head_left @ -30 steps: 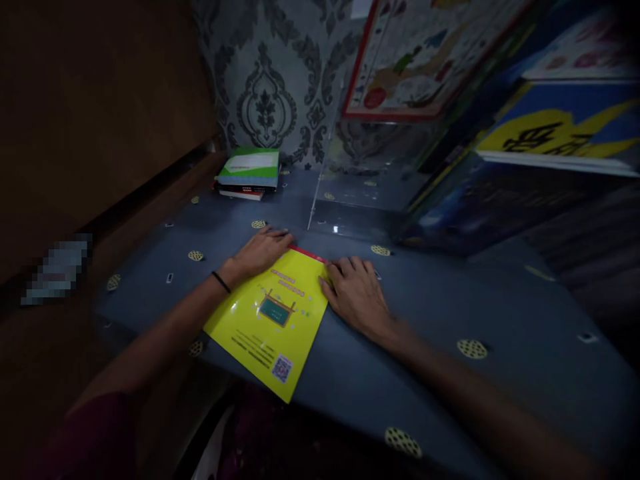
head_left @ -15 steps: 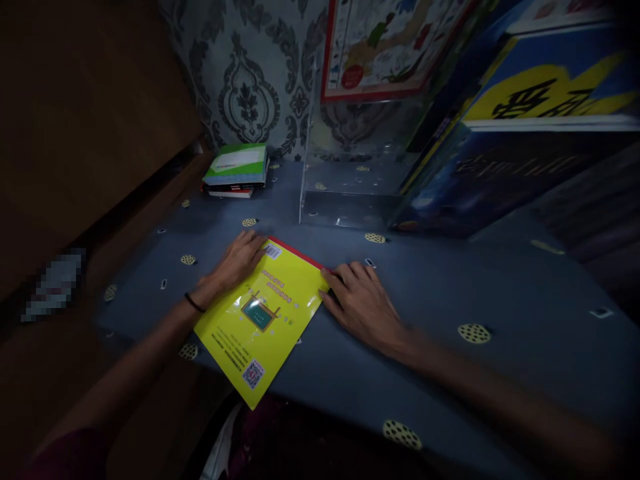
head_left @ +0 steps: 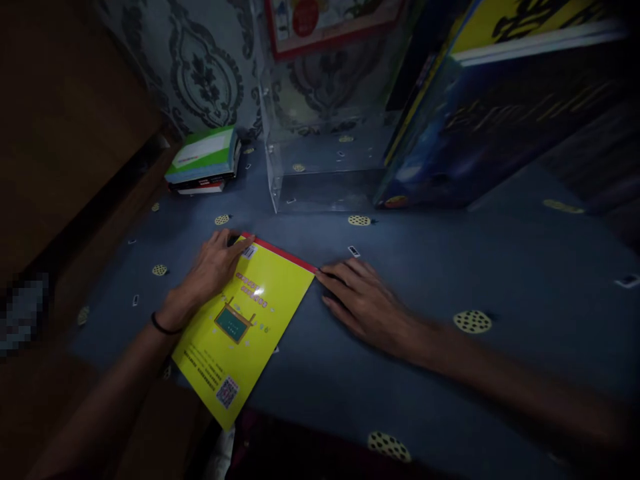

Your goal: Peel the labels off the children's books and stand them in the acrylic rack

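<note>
Left of the frame's centre, the yellow book lies closed on the desk, its handling seemingly unfinished. Left hand and right hand touch its far corners; whether they grip, I can't tell.

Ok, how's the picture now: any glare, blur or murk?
Head view: dim overall, nearly black in the top right corner; head view: small white glare on the glossy yellow rectangular booklet; head view: lettering blurred on the large dark blue book; head view: pixelated patch at left.
</note>
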`<state>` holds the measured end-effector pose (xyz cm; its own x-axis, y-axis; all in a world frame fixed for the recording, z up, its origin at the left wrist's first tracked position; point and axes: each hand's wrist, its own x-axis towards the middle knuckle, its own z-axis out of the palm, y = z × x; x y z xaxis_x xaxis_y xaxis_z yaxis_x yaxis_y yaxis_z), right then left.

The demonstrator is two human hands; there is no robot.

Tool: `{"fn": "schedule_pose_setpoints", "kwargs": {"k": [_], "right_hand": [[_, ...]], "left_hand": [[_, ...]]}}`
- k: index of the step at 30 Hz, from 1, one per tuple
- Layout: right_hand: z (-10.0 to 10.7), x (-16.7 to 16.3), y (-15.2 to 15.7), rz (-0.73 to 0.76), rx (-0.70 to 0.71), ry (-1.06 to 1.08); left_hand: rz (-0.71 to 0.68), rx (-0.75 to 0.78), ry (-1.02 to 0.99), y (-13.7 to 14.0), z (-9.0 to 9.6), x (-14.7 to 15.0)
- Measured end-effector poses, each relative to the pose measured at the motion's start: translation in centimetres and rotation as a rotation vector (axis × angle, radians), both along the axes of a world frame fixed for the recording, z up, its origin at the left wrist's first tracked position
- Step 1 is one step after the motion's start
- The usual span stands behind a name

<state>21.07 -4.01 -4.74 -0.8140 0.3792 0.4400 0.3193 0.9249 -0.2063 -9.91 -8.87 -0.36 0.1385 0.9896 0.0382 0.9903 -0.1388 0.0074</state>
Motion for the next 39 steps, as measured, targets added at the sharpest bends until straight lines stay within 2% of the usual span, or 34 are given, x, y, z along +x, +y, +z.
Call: {"fn": "schedule_pose_setpoints", "kwargs": {"k": [4,11,17,21,32,39], "right_hand": [[0.3,0.0,0.0,-0.002,-0.045,-0.007],[0.3,-0.1,-0.1,-0.024,-0.035,-0.031],[0.5,-0.1,-0.1,-0.015,-0.036,-0.027],[0.5,0.0,-0.1,-0.011,-0.035,-0.012],[0.5,0.9,0.6,-0.025,-0.226,0.136],[0.5,1.4,1.3,0.062,-0.178,0.058]], "left_hand": [[-0.038,0.015,0.067,-0.1,0.3,0.8],[-0.196,0.016,-0.082,-0.4,-0.6,3.0],[-0.279,-0.036,-0.076,-1.0,-0.5,5.9],[-0.314,-0.011,-0.078,-1.4,-0.7,7.6],[-0.322,0.03,-0.059,-1.7,-1.0,8.5],[-0.293,-0.001,-0.098,-1.9,-1.1,8.4]]}}
